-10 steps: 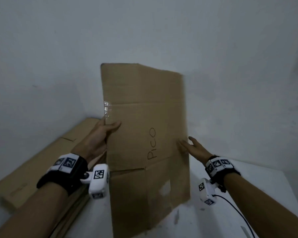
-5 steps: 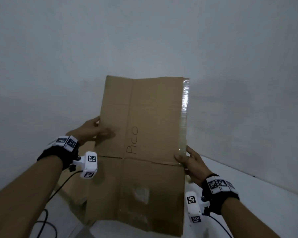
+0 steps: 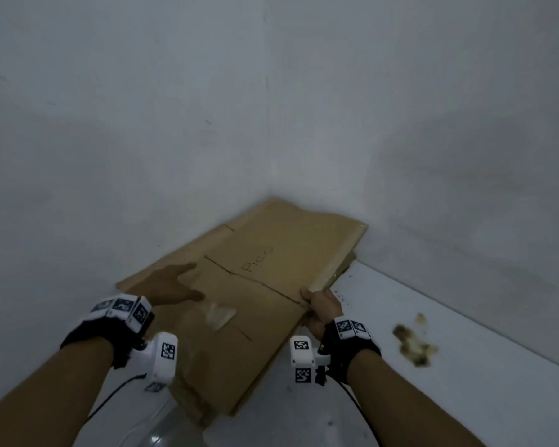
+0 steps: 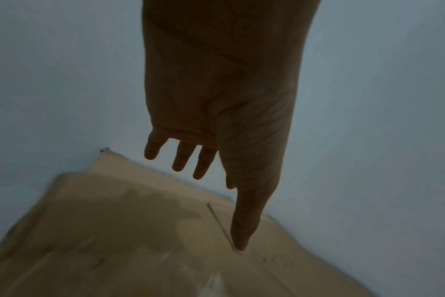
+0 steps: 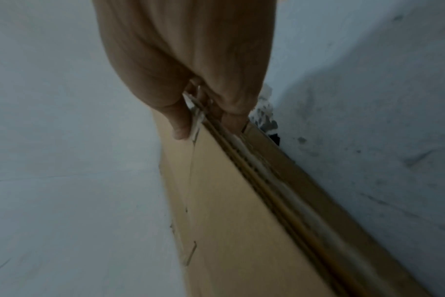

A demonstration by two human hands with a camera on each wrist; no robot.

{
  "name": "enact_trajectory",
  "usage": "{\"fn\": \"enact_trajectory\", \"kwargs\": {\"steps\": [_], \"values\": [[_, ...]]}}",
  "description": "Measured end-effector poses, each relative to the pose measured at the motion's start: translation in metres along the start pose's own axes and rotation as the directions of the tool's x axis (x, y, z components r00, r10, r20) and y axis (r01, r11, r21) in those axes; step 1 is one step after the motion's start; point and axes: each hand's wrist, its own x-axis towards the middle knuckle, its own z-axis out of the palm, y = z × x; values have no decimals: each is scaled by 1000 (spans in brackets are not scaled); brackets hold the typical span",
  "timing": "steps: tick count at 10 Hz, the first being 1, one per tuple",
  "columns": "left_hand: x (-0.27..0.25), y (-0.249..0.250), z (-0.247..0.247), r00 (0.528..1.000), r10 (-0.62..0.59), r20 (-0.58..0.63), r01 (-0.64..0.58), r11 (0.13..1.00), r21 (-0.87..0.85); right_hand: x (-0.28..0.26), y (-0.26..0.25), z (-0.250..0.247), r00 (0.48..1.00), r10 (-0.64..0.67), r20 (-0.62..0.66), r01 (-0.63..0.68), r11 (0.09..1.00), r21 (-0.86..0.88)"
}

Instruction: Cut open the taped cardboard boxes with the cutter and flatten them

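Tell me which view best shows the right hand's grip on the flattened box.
Right wrist: the right hand pinches the flattened box edge, thumb on top. Head shows the grip small and far; left wrist shows only cardboard.

walls [image 3: 143,124]: white, corner | stain [image 3: 413,345]: brownish, on white surface [image 3: 465,398], rt

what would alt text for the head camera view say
A flattened cardboard box marked "Pico" lies on a stack of flat cardboard in a white corner. The right hand grips its right edge, and the left hand is open with fingers straight over its left side. Brown crumbs lie on the white surface to the right.
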Motion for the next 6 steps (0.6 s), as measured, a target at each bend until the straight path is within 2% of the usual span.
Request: {"fn": "enact_trajectory", "kwargs": {"steps": [1, 2, 3, 5, 6], "values": [[17, -44, 45, 993, -93, 72, 76, 974, 212, -4, -4, 25, 997, 23, -68, -33, 989, -144], [26, -65, 70, 989, -136, 63, 114, 955, 275, 4, -5, 33, 996, 3, -91, -28, 963, -268], [38, -74, 84, 982, -187, 42, 167, 944, 285, 30, -2, 44, 999, 47, -13, -46, 843, -536], [47, -68, 67, 971, -239, 9, 228, 933, 279, 35, -8, 44, 992, -10, 125, 106, 601, -792], [46, -62, 66, 971, -237, -16, 232, 935, 268, 39, -9, 37, 992, 4, 129, 98, 631, -770]]}}
